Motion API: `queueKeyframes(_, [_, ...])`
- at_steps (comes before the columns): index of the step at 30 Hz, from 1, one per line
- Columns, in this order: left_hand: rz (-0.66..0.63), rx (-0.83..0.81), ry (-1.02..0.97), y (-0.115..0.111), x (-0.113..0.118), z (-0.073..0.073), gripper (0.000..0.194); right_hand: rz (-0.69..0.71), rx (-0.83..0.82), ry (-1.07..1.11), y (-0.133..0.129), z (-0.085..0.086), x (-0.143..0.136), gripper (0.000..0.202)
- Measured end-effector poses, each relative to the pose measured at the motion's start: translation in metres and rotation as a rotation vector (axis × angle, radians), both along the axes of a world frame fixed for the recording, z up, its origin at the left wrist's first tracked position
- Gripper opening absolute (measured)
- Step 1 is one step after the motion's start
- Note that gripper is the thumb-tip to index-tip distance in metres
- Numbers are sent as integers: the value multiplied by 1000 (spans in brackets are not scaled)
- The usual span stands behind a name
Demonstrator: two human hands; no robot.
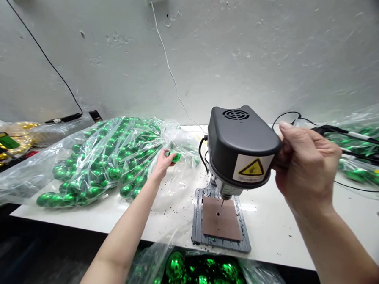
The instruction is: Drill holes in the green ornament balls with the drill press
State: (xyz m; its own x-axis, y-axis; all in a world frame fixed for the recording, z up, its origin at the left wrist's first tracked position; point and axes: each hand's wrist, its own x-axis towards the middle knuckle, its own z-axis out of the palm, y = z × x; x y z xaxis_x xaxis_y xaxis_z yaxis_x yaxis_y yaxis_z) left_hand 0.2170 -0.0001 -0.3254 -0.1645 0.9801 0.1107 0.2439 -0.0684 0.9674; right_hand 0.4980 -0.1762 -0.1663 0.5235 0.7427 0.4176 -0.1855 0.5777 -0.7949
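Note:
My left hand (164, 161) reaches to the middle of the table and pinches a shiny green ball (176, 157) beside the open end of a clear plastic bag of green balls (102, 167). At the right, my right hand (305, 165) is closed at the side of a black bench drill (245, 138), its fingertips partly hidden by the housing. Below the drill's thin bit, a brown square board (220, 220) with a small dark hole lies on the grey slotted base (246, 242).
A bag with several green balls (203, 274) is below the table's front edge. Gold balls (21, 141) lie at the far left. Another bag of green balls (359, 168), with black cables, is at the right. Dark specks dot the white table (276, 235).

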Motion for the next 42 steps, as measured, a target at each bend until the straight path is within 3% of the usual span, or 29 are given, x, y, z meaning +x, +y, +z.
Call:
queueKeyframes(3, [-174,-216,-560,-51,-7,22,32,-17,11,2,0,0,-1,42])
queueKeyframes(6, [-267,-329,-806,-99,-2,35,35,-28,23,6,0,0,-2,41])
queueKeyframes(10, [-335,-354,-742,-145,22,29,47,-25,38,12,1,0,-3,39])
queueKeyframes(14, [-391,-241,-496,-171,52,5,64,-14,54,16,5,-2,-1,40])
queueKeyframes(18, [-442,-167,-288,-177,72,-20,61,-23,47,-2,10,-3,2,42])
queueKeyframes(23, [-555,-115,-101,-170,80,-39,64,-33,45,-15,12,-2,2,43])
queueKeyframes(34, [-550,228,180,-174,107,-52,50,-36,42,-22,11,-2,2,46])
queueKeyframes(42, [-531,253,144,-173,115,-62,50,-24,63,-38,10,-3,2,46])
